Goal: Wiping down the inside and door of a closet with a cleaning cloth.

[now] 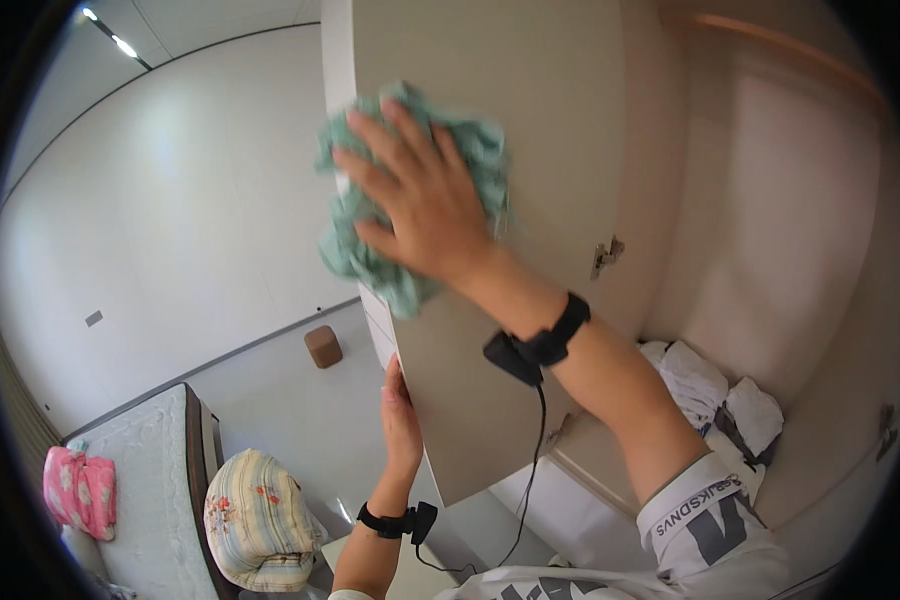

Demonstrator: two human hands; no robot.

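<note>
My right hand (427,199) lies with spread fingers on a crumpled light-green cloth (484,150), pressing it to the inner face of a beige wardrobe door (495,420). The cloth laps over the door's free edge. Lower down, my left hand (401,424) holds that same edge, some of its fingers hidden behind the panel. A metal hinge (606,256) joins the door to the cabinet side. Each wrist wears a black strap with a small device, and a black cable (541,427) hangs from the right one.
Inside the open wardrobe (780,187) are a hanging rail (787,49) and piled white fabric (694,382). At lower left stand a bare mattress (146,480), a folded pink blanket (81,491) and a rolled striped quilt (259,521). A brown stool (323,347) stands near the far wall.
</note>
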